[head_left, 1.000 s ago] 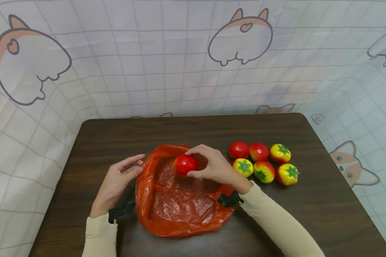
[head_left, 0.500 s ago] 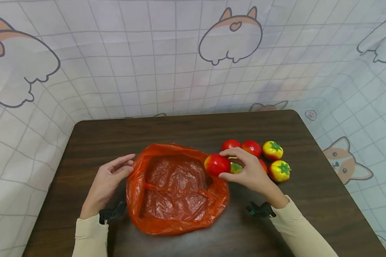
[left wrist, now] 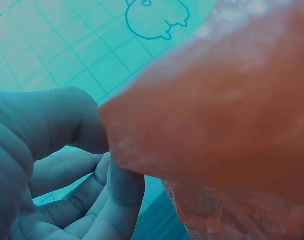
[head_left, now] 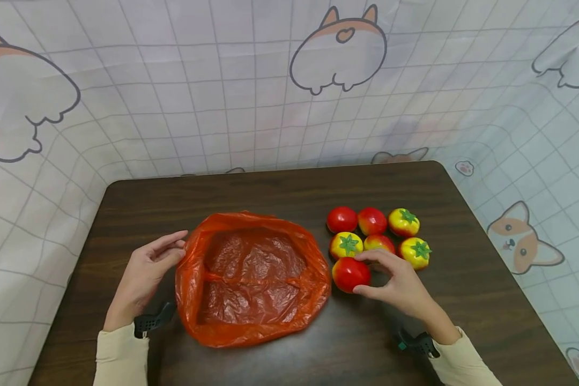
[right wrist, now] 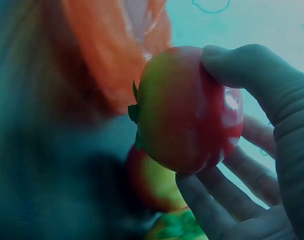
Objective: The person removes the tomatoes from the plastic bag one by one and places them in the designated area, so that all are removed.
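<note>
My right hand grips a glossy toy tomato, red shading to yellow with a green leafy top. Thumb and fingertips lie on opposite sides of this tomato in the right wrist view. It is just in front of several similar tomatoes on the table, to the right of an orange plastic bag. The bag lies with its mouth spread wide and its rim rolled outward; no fruit shows inside. At the bag's left edge, my left hand pinches the plastic between thumb and finger, as the left wrist view shows.
The dark wooden table has rounded far corners. Behind it and along both sides hangs a white gridded cloth printed with corgi drawings. Black bands with small devices sit on both wrists.
My right hand has carried the toy tomato from over the bag's mouth rightward to the front of the other tomatoes. The left hand has stayed at the bag's edge. The head view has shifted slightly.
</note>
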Tool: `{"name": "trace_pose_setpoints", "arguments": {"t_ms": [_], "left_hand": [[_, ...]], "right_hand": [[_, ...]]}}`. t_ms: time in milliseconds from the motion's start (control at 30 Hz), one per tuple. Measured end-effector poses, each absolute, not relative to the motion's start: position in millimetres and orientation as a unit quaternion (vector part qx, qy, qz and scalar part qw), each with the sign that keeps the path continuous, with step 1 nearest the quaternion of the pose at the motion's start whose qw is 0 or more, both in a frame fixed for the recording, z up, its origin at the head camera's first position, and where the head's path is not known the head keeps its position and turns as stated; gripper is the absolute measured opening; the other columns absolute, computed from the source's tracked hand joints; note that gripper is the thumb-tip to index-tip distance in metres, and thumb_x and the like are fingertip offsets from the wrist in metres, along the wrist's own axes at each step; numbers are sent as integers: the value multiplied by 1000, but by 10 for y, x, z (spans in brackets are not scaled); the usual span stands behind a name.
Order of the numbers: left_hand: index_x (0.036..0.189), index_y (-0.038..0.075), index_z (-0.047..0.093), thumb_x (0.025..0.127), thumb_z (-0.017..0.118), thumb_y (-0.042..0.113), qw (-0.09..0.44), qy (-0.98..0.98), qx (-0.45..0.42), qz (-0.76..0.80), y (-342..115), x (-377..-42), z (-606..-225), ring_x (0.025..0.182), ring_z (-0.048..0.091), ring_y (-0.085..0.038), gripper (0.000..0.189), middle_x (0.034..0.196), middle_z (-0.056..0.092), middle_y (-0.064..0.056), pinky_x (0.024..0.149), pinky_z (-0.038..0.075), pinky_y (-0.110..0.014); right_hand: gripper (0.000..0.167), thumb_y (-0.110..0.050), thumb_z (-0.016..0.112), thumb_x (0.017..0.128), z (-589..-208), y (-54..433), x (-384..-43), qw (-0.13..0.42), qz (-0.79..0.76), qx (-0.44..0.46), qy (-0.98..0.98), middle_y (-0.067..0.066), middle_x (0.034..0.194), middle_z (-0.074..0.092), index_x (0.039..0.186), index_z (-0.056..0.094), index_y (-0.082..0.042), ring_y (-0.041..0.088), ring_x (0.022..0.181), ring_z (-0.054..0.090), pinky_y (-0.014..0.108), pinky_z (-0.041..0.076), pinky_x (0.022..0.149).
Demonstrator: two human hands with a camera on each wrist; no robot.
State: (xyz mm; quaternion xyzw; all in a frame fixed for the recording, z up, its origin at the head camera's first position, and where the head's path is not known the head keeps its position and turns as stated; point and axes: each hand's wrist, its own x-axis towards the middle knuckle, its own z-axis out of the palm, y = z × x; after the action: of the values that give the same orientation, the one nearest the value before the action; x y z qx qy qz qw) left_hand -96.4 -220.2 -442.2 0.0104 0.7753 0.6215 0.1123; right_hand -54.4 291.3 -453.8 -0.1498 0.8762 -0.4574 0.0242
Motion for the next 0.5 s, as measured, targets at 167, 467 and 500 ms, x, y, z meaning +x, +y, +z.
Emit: {"name": "trace_pose_setpoints", "arguments": {"t_ms": [167,467,500], "left_hand": [[152,4,49,103,65,30,113,787,12,607,-2217,-955,-4424,107,71,2,58,120,67,12,92,56,-12],[151,6,50,103,65,32,114,800,6,590,-2209,-951,-4401,107,70,1,57,120,67,11,92,57,-13],[151,7,51,103,64,33,113,804,5,583,-2212,-949,-4389,108,69,1,57,120,67,12,93,56,-13]], "right_hand": [[52,-27,92,78,-4725,2928,-466,23,-444,-153,883,-2,122,71,123,68,-23,2,109,65,17,57,97],[55,-34,94,75,-4873,2889,-420,20,-428,-148,891,-10,122,70,123,68,-27,3,111,66,22,60,95],[56,-34,94,74,-4862,2891,-421,16,-425,-150,893,-9,123,70,124,69,-26,5,111,67,24,61,95]]}}
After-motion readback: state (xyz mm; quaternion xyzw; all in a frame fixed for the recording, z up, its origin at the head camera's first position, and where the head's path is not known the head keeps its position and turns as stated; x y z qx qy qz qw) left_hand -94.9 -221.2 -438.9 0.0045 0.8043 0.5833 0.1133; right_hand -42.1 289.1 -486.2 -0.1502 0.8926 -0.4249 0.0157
